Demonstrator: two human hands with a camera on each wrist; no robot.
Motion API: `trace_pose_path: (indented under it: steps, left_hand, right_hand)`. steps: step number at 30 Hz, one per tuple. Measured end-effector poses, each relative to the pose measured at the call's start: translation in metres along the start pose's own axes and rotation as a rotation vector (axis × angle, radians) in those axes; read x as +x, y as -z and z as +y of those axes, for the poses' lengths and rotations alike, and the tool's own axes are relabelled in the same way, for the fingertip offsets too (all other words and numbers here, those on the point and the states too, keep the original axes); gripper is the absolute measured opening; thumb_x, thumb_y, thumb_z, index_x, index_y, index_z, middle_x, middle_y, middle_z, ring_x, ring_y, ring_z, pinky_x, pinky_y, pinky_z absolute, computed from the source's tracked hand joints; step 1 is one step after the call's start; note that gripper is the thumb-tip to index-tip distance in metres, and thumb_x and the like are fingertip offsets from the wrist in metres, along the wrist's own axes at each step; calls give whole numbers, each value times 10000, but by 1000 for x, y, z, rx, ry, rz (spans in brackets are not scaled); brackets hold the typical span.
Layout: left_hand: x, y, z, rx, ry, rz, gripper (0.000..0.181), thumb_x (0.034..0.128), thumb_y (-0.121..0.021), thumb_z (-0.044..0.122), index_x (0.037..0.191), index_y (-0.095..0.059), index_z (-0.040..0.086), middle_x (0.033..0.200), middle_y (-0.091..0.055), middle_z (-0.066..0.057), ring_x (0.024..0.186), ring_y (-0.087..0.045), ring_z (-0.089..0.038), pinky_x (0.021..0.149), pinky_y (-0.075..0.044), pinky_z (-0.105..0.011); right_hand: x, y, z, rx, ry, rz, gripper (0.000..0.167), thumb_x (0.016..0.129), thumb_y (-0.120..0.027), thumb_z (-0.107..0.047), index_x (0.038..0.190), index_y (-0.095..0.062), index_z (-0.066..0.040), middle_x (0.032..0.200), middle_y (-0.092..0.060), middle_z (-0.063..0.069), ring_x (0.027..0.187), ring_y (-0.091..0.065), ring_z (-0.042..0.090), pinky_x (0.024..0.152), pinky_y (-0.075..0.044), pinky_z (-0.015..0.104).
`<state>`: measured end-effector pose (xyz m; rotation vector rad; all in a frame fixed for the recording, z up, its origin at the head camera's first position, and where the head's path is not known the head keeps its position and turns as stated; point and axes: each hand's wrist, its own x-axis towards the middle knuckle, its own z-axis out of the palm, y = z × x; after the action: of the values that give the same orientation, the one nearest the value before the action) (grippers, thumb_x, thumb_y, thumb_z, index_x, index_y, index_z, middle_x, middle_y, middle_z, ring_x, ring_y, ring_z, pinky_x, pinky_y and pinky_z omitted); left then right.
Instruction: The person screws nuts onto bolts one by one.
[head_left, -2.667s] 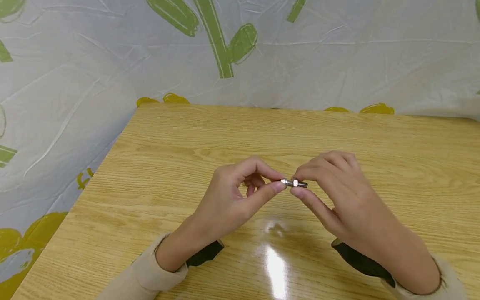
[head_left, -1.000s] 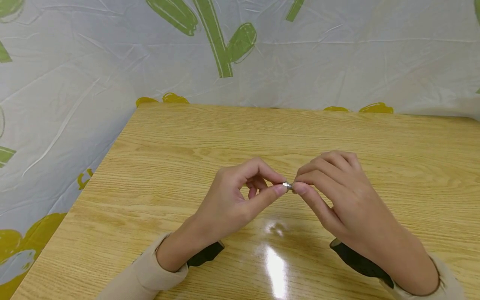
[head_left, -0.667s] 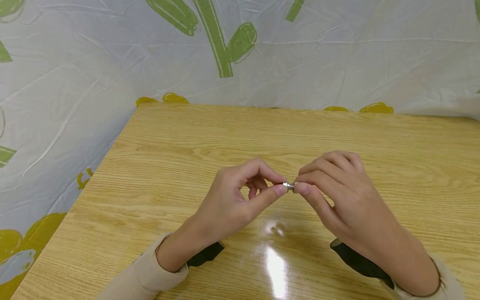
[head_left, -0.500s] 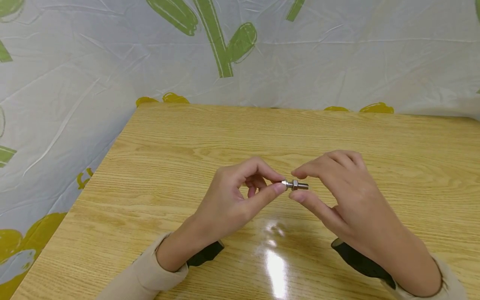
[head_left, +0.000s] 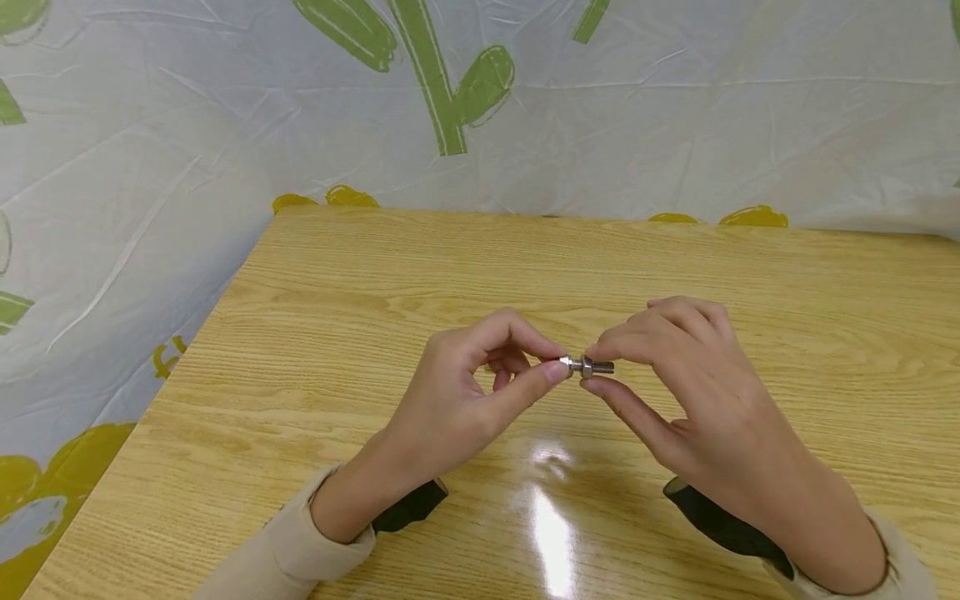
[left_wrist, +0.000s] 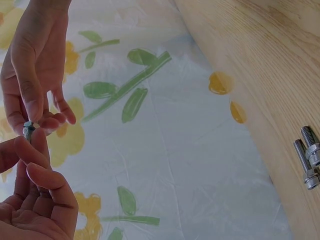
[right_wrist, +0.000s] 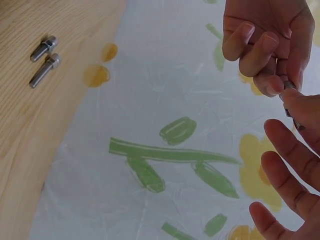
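Observation:
In the head view, a small silver bolt (head_left: 604, 367) lies level between the hands, above the table. My left hand (head_left: 468, 387) pinches its head between thumb and index finger. A hex nut (head_left: 587, 367) sits partway along the shank, a short gap from the head, with bare thread sticking out to its right. The right hand (head_left: 686, 392) holds the nut between thumb tip and index fingertip, its other fingers raised behind. Both wrist views show the bolt largely covered by fingers.
The wood-grain table (head_left: 375, 275) extends under both hands, its left edge slanting toward me. A pale cloth with printed flowers (head_left: 585, 125) hangs behind and left. On the table in the right wrist view lie two bolts (right_wrist: 45, 70) with nuts on them, side by side.
The right fingers covered the nut and thread a second ago, then parted from it half a second ago. Now they touch the nut again. The left hand has kept its pinch, barely moving.

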<state>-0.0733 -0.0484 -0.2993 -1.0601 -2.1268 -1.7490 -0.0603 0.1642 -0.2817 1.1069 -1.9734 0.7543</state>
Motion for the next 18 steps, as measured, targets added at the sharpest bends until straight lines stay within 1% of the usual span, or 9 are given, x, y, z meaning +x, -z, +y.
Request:
trace_pose_path:
  steps: [3,7,12,18]
  left_hand:
    - [0,0,1,-1,0,-1,80,897,-624,291,970,-624,258,869,-660,157,612,-540,-41,521,-452,-236]
    - [0,0,1,-3,3,-3,83,898,-623,291,970,-624,250,867,-659,157,616,-544,-45,531,-455,-237]
    - [0,0,2,-4,6,-5,83,898,-623,291,971,-624,250,861,-662,147,614,-544,-46,527,-451,-237]
    - [0,1,4,7,18,-6,84,900,-620,299,967,-625,248,875,-662,166,619,-550,-43,526,-449,-237]
  right_hand:
    - [2,0,-1,-7,-1,-5,220,889,-641,-267,974,-669,-66,903,-650,-35,854,-529,199,848,-352,408]
    - [0,0,1,-3,5,-8,208,863,-675,-238,983,-672,-68,912,-653,-38,866,-538,202,846,-355,415]
    - [-4,0,3,-3,2,-19,238,830,-711,-234,1006,-678,-78,920,-653,-37,882,-543,214,854,-356,422]
    - [-4,1,3,-8,-23,-61,244,835,-704,-245,1033,-676,-105,935,-649,-49,912,-540,214,877,-342,428]
